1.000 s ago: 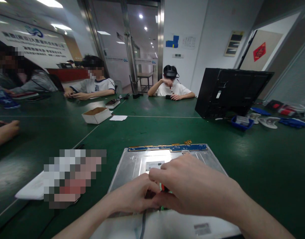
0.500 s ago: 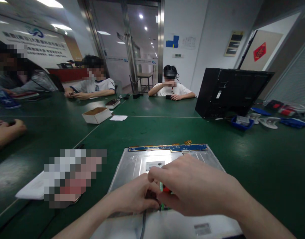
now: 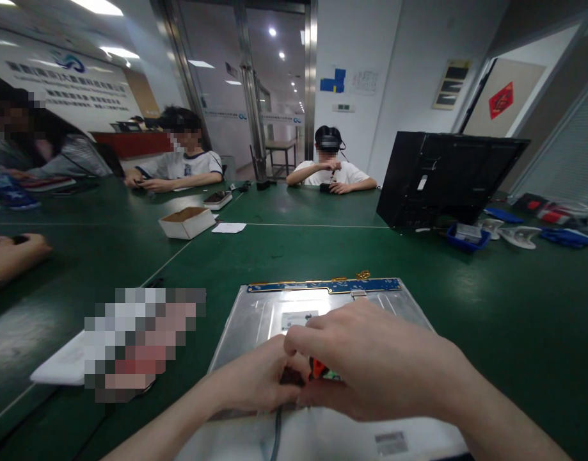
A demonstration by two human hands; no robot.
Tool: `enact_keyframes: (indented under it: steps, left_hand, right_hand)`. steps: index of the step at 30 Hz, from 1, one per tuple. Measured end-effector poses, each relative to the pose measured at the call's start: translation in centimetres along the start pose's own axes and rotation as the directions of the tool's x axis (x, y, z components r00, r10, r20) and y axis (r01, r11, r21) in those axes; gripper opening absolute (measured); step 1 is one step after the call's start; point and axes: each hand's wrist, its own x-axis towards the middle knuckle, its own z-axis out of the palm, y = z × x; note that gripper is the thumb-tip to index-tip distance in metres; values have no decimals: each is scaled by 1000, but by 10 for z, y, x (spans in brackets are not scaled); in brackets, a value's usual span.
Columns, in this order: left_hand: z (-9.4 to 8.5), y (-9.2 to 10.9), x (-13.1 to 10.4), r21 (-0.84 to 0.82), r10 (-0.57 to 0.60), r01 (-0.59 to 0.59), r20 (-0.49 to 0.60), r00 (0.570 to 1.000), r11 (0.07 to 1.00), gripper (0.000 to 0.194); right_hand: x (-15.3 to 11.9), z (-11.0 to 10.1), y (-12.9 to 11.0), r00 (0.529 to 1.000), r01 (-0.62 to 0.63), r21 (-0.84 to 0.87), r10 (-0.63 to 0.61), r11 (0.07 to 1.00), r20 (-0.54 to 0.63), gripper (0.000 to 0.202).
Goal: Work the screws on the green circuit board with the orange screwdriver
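Note:
A flat metal-backed display panel lies on the table in front of me, with a narrow blue circuit board along its far edge. Over its near part, my right hand is curled round a red-and-black handle, mostly hidden by the fingers. Part of a green circuit board shows beneath that hand. Touching it from the left, my left hand has its fingers bent in close to the board; what they grip is hidden. A dark cable runs from under my left fingers towards me.
A black monitor stands at the right, beside a blue tray. An open white box and a paper slip lie ahead. White paper is at left. Several people sit around the green table.
My right hand has shifted and tilted slightly, so more of the red-and-black handle shows between the fingers. My left hand and the panel stay in place.

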Motion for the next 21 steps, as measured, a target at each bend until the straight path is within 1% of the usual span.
enact_keyframes:
  steps: [4, 10, 14, 18, 21]
  left_hand:
    - [-3, -3, 1, 41, 55, -55, 3, 998, 998, 9]
    - [-2, -2, 1, 53, 46, -48, 33, 998, 997, 7]
    - [-2, -2, 2, 75, 62, -64, 29, 998, 995, 7]
    - [-2, -3, 3, 57, 66, -67, 18, 998, 996, 10]
    - [-1, -3, 3, 51, 76, -77, 12, 997, 996, 7]
  right_hand:
    - [1, 3, 2, 999, -37, -70, 34, 997, -39, 18]
    - [0, 4, 3, 998, -49, -75, 46, 996, -46, 17]
    - [0, 5, 4, 997, -56, -76, 52, 995, -53, 19]
    - [1, 4, 4, 997, -66, -86, 63, 994, -46, 19]
    - [2, 3, 4, 997, -77, -85, 74, 993, -28, 18]
